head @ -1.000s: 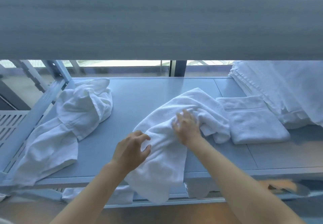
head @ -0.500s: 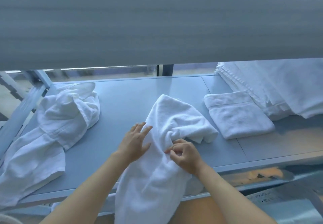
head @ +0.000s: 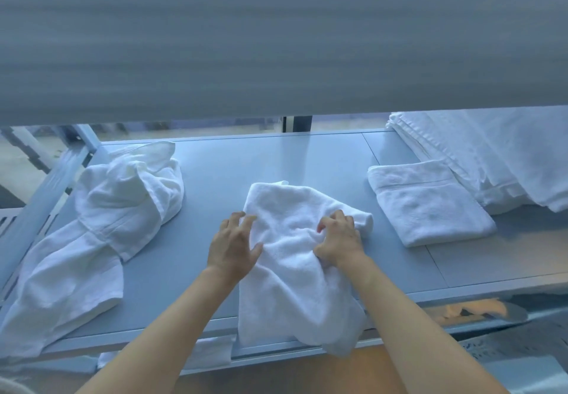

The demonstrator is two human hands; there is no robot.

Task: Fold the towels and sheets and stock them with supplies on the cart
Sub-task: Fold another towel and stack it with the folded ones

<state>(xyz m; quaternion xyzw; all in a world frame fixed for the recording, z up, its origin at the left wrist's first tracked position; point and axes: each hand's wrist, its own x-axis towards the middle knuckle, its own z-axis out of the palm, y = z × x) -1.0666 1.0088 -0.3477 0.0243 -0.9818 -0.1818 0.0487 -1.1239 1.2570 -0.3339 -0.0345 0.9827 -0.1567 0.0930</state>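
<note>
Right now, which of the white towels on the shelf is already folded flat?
The small towel right of the hands, a neat rectangle. The middle towel and the left towel lie crumpled.

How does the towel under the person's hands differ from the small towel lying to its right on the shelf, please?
The middle towel is rumpled; the small towel is folded flat into a neat rectangle. The middle towel hangs over the shelf's front edge; the small one lies wholly on it. Both hands touch the middle towel; none touches the small one. Both are white terry.
</note>
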